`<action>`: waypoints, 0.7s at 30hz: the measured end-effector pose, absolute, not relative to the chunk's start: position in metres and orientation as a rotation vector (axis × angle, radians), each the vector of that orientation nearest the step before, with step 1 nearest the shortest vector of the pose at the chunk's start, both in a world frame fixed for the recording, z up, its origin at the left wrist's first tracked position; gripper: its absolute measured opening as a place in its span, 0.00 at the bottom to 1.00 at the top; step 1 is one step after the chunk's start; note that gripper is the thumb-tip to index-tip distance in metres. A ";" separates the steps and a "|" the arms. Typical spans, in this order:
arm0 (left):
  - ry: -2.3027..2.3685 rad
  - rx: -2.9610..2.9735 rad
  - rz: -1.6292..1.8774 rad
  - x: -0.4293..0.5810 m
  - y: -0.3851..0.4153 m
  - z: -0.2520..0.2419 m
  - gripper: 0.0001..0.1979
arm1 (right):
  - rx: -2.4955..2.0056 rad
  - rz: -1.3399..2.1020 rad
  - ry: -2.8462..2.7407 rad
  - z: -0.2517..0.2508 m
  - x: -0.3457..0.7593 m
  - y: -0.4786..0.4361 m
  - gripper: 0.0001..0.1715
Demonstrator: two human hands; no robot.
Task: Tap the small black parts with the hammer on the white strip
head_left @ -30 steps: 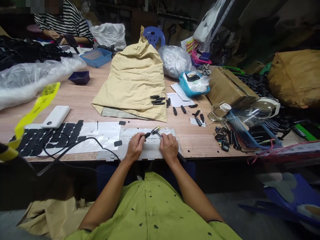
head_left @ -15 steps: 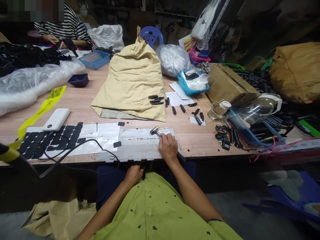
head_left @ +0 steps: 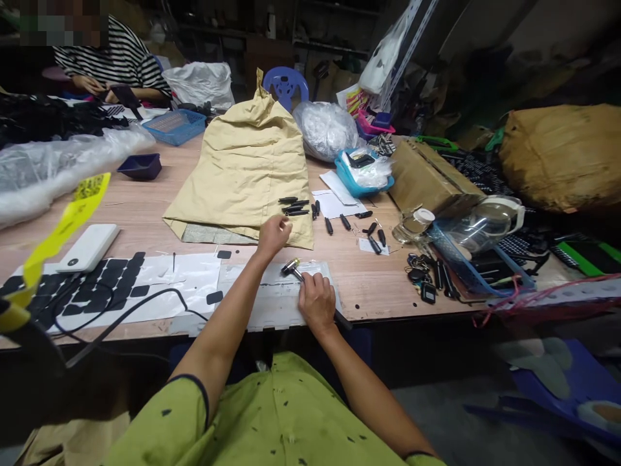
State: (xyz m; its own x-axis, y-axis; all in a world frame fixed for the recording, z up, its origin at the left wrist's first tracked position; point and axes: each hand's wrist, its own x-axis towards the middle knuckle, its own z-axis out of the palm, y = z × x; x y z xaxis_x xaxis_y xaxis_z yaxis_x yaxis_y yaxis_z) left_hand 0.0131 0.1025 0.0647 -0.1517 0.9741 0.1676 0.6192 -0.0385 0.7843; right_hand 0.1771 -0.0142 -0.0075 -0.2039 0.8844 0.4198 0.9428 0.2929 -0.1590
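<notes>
My right hand (head_left: 317, 302) is wrapped round a small hammer (head_left: 292, 267), whose head lies over a clear plate (head_left: 272, 304) at the table's front edge. My left hand (head_left: 274, 234) is at the front part of a beige cloth (head_left: 247, 155), just below a group of black pieces (head_left: 294, 210) lying on it. Its fingers are curled together, and what they hold, if anything, is too small to make out. More black pieces (head_left: 345, 222) are scattered to the right of the cloth.
White sheet with black patches (head_left: 184, 272), power bank (head_left: 90, 248) and cable lie left; a yellow tag (head_left: 65, 220) hangs in front. Blue basket (head_left: 470, 259), keys and cardboard box (head_left: 427, 175) stand right. Another person in stripes (head_left: 123, 55) sits at the far left.
My left hand has risen from below the table edge and reached forward to the cloth. My right hand still holds the hammer. The view has shifted slightly.
</notes>
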 end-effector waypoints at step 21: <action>1.952 1.575 1.298 -0.011 0.124 0.036 0.10 | -1.621 -0.185 -2.141 0.000 0.171 -0.020 0.12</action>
